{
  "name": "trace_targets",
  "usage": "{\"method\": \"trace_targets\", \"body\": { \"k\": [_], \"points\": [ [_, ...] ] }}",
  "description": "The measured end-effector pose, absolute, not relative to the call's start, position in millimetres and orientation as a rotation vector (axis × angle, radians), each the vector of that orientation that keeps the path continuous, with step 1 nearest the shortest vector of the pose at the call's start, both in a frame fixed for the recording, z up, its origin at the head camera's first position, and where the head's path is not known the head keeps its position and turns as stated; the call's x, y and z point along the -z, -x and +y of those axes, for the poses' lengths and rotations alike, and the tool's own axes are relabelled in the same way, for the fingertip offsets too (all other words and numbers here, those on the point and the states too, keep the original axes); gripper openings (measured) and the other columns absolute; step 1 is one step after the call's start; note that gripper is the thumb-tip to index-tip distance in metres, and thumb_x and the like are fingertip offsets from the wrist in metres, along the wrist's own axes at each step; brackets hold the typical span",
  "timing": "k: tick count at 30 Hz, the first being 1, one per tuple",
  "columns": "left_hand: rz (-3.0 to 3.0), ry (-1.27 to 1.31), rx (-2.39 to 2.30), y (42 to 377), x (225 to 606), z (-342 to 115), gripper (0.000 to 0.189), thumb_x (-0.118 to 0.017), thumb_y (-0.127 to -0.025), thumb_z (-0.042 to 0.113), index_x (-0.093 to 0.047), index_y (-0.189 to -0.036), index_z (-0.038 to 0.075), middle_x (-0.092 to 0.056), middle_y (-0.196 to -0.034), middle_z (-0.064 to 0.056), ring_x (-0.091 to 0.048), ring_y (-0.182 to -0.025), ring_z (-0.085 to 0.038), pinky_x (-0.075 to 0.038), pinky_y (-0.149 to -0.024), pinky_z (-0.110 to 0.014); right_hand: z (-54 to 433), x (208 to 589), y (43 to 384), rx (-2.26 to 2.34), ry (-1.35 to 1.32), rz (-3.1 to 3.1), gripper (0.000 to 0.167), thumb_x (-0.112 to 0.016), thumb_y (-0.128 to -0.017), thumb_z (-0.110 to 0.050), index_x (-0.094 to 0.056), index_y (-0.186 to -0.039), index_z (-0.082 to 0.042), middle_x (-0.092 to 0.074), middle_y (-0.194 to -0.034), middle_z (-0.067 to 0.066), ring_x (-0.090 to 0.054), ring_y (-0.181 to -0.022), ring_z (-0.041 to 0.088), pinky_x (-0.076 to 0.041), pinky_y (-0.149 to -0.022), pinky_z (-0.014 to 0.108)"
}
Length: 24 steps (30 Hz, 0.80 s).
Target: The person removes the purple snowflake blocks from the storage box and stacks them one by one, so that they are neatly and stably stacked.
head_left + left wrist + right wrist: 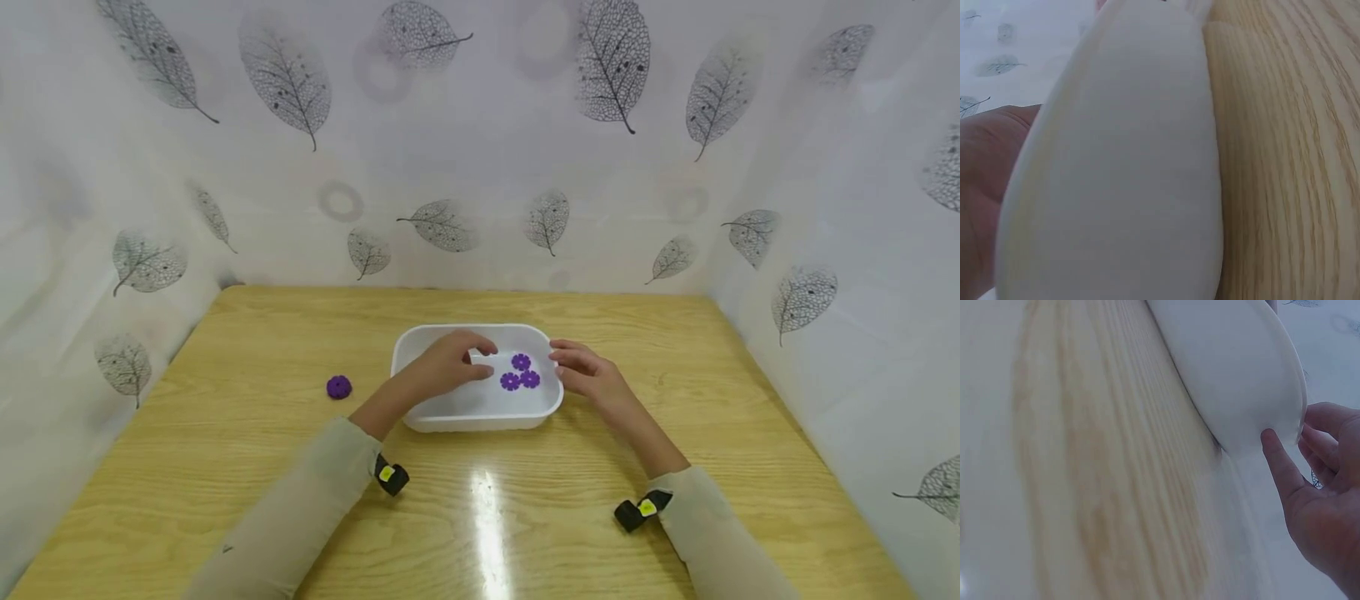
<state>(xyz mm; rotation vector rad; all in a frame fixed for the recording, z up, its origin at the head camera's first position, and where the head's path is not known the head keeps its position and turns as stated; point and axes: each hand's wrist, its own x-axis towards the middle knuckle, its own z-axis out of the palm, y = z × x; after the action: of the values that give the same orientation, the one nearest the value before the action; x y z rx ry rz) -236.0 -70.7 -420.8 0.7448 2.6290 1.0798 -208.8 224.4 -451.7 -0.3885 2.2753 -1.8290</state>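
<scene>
Head view is showing me a white tray point(480, 423) sitting nearer the counter's point(255, 350) far edge, with three purple flower pieces point(530, 380) lying clustered towards its right end. Between the tray and the counter's left edge, a purple lump point(339, 387) is resting alone. The left hand point(447, 364) is hovering over the tray, thumb and fingers parted, visibly holding nothing. The right hand point(596, 377) is standing at the tray's right end, fingers loosely spread, its thumb seemingly touching the outer wall. I'm judging that a sideways nudge there could slide the tray and scatter the pieces, while a careless left sleeve point(300, 500) could knock the lump leftward.
</scene>
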Motion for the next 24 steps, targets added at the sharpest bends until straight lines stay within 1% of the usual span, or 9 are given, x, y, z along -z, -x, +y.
{"method": "trace_targets", "body": {
  "k": [4,7,13,19,24],
  "points": [
    [2.61,-0.8,-1.05,241,427,-59,0.041,-0.075,-0.092,0.025,-0.066,-0.129,0.01,-0.067,-0.124,-0.009,-0.061,-0.102,-0.02,-0.052,-0.087,-0.034,222,452,209,1.831,0.391,2.275,0.041,-0.065,-0.099,-0.024,-0.06,-0.132,0.001,-0.043,-0.156,0.004,-0.044,-0.141,0.031,-0.051,-0.098,0.022],
    [2.594,-0.832,-1.019,244,432,-52,0.043,-0.077,-0.09,0.025,-0.066,-0.129,0.009,-0.068,-0.122,-0.008,-0.062,-0.107,-0.021,-0.052,-0.092,-0.034,221,453,209,1.83,0.402,2.282,0.042,-0.065,-0.1,-0.024,-0.06,-0.132,0.002,-0.042,-0.156,0.006,-0.044,-0.141,0.031,-0.052,-0.098,0.023],
    [2.588,-0.775,-0.918,248,436,-45,0.044,-0.076,-0.09,0.025,-0.066,-0.13,0.012,-0.067,-0.122,-0.006,-0.061,-0.113,-0.021,-0.049,-0.099,-0.037,219,454,210,1.823,0.405,2.276,0.04,-0.065,-0.1,-0.024,-0.061,-0.132,0.0,-0.042,-0.157,0.006,-0.044,-0.142,0.031,-0.052,-0.098,0.023],
    [2.623,-0.77,-0.821,247,441,-38,0.046,-0.077,-0.089,0.027,-0.065,-0.132,0.016,-0.068,-0.119,-0.002,-0.061,-0.111,-0.018,-0.048,-0.1,-0.037,221,452,210,1.805,0.412,2.285,0.043,-0.064,-0.1,-0.027,-0.06,-0.134,-0.001,-0.041,-0.158,0.004,-0.041,-0.144,0.031,-0.05,-0.098,0.02],
    [2.64,-0.756,-0.73,243,445,-35,0.051,-0.077,-0.088,0.034,-0.063,-0.135,0.021,-0.066,-0.117,0.002,-0.062,-0.108,-0.016,-0.05,-0.096,-0.038,223,451,209,1.788,0.409,2.302,0.044,-0.064,-0.1,-0.028,-0.06,-0.134,-0.001,-0.042,-0.157,0.004,-0.041,-0.144,0.032,-0.049,-0.098,0.018]
  ]
}}
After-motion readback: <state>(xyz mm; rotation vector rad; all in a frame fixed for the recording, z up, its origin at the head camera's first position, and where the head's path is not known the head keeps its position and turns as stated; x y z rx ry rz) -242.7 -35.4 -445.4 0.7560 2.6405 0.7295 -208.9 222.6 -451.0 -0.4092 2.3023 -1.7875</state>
